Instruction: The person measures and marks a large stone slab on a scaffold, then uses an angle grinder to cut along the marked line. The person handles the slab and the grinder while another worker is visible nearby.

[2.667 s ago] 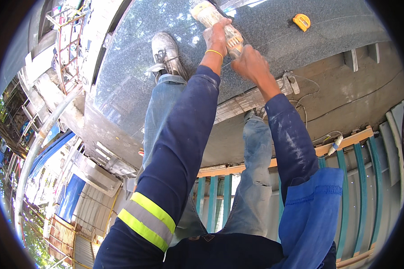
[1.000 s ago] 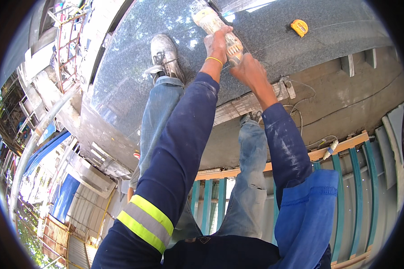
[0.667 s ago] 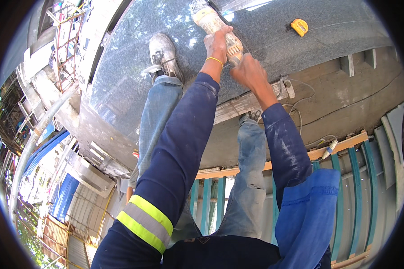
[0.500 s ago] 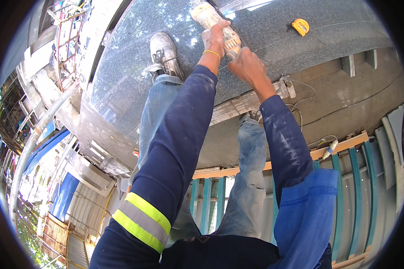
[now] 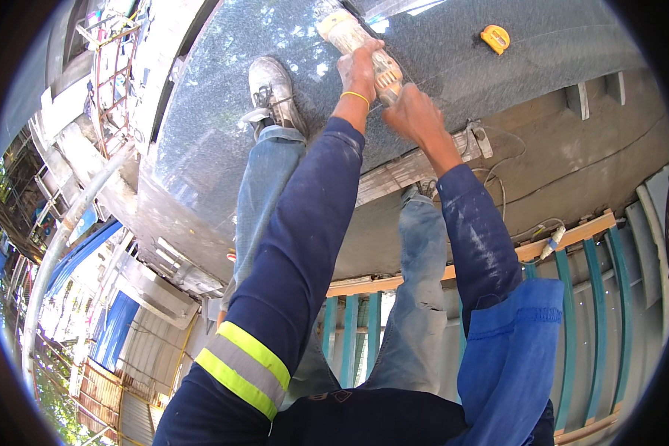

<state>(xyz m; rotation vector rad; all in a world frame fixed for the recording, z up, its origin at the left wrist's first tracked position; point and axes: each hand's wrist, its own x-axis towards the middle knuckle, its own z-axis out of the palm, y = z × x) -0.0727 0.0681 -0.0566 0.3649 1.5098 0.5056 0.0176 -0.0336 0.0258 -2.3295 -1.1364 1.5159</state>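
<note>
Little has shifted over the last few seconds: both arms stay stretched forward over the grey speckled stone slab [image 5: 498, 67], and the dusty hand-held power tool [image 5: 358, 46] sits at nearly the same spot on the stone, only nudged a touch along the surface. The yellow tape measure [image 5: 495, 37] has not moved from its place farther along the slab, well apart from the hands.

The left hand [image 5: 359, 68], a yellow band at its wrist, is closed around the body of the tool, fingers wrapped tight. The right hand [image 5: 416, 113] grips the near end of the same tool, curled shut on it just beside the left. The tool lies pressed against the slab's top face, close to its near edge.

A worn grey shoe [image 5: 273, 88] is planted on the stone to the left of the hands; the other leg, in dusty jeans, stands below the slab's edge by a wooden plank [image 5: 416, 167]. The left sleeve is dark blue with a yellow reflective stripe [image 5: 241, 368]. A thin cable [image 5: 498, 189] trails across the concrete on the right.
</note>
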